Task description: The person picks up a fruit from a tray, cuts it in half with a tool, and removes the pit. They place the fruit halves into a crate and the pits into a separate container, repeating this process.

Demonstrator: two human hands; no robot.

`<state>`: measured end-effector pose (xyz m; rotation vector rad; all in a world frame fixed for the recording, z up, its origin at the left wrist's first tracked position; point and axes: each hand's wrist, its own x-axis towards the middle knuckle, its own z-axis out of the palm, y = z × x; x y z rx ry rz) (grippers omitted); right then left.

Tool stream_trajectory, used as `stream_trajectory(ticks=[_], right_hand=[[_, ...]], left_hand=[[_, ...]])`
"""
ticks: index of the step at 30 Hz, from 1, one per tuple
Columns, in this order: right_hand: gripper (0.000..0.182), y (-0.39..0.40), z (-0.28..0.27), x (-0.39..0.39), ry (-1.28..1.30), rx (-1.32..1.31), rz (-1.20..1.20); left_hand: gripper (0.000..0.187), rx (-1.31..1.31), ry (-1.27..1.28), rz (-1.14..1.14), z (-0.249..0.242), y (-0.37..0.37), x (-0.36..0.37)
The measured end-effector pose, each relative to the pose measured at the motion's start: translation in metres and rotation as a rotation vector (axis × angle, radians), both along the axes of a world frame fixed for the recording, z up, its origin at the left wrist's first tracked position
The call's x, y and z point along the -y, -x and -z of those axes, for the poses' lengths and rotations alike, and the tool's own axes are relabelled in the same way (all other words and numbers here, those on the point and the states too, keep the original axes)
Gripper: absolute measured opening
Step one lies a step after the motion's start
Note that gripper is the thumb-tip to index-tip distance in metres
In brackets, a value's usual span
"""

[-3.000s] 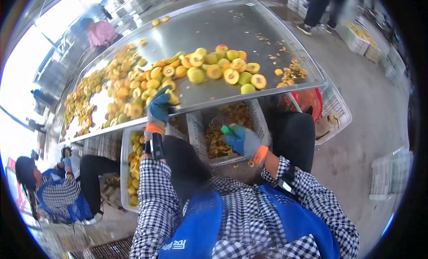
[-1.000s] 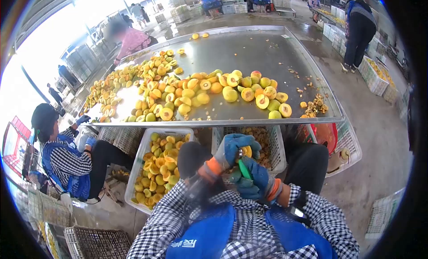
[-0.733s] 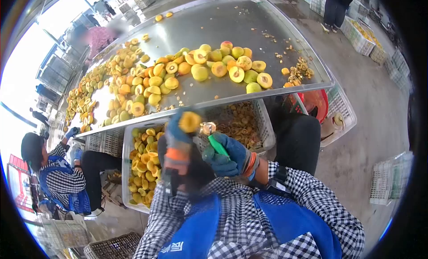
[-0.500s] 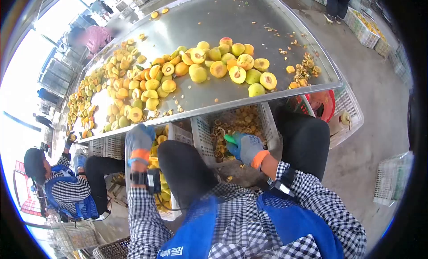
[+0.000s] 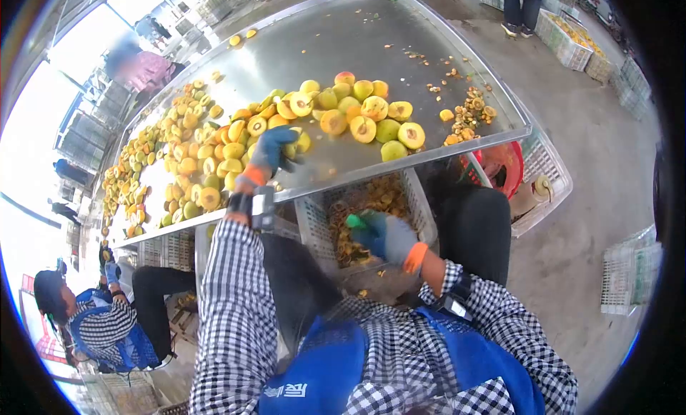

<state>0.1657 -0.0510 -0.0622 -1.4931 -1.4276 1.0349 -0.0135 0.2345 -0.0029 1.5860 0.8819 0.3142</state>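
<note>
My left hand (image 5: pixel 274 150), in a grey-blue glove with an orange cuff, reaches over the near edge of the metal table (image 5: pixel 343 43). Its fingers are apart around a yellow peach (image 5: pixel 303 141), partly hidden by the glove; a firm hold does not show. More peaches, whole and cut, lie in a pile (image 5: pixel 232 150) left of it. My right hand (image 5: pixel 386 236), gloved alike, is closed on a green-handled tool (image 5: pixel 354 221), whose working end I cannot make out. It hovers above a white crate (image 5: pixel 314 229) holding pits and scraps (image 5: pixel 382 195).
Loose pits (image 5: pixel 471 115) lie at the table's right end, above a red basin (image 5: pixel 504 165) and a white crate (image 5: pixel 550 179). A co-worker (image 5: pixel 107 315) sits at the left. Another crate (image 5: pixel 629 275) stands on the right floor.
My left hand has risen from the crate below the table and moved right, onto the peaches. My right hand stays over the scrap crate with the green-handled tool. The view has shifted slightly.
</note>
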Motion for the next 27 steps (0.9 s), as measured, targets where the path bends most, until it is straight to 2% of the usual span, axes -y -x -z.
stream_trajectory(ticks=[1,2,3,4,6,7,9,11,21,27], right_hand=[[0.030,0.002,-0.010,-0.003,-0.055,0.017,0.030],[0.028,0.003,-0.025,-0.002,-0.104,0.037,0.058],[0.027,0.005,-0.037,0.000,-0.148,0.061,0.087],[0.028,0.008,-0.044,-0.001,-0.225,0.100,0.088],[0.031,0.017,-0.057,-0.003,-0.380,0.184,0.104],[0.033,0.020,-0.062,0.000,-0.371,0.220,0.102],[0.036,0.024,-0.072,0.005,-0.354,0.289,0.104],[0.038,0.027,-0.073,0.012,-0.327,0.292,0.065],[0.039,0.028,-0.090,0.031,-0.254,0.350,-0.101],[0.041,0.020,-0.080,0.025,-0.257,0.380,-0.172]], left_hand=[[0.053,0.346,0.429,-0.075,-0.009,0.015,0.021],[0.059,0.543,0.388,-0.130,-0.006,0.019,0.051],[0.063,0.678,0.535,-0.137,-0.004,0.023,0.072],[0.062,0.492,-0.102,-0.070,-0.009,0.023,0.102],[0.058,0.443,-0.417,-0.128,-0.015,0.011,0.156],[0.054,0.606,-0.099,-0.252,-0.014,0.003,0.176],[0.049,0.770,0.349,-0.362,-0.016,0.004,0.196],[0.049,0.796,0.593,-0.342,-0.019,0.010,0.207],[0.044,0.866,0.443,-0.296,-0.010,0.018,0.228],[0.044,0.854,0.506,-0.375,-0.021,0.016,0.235]])
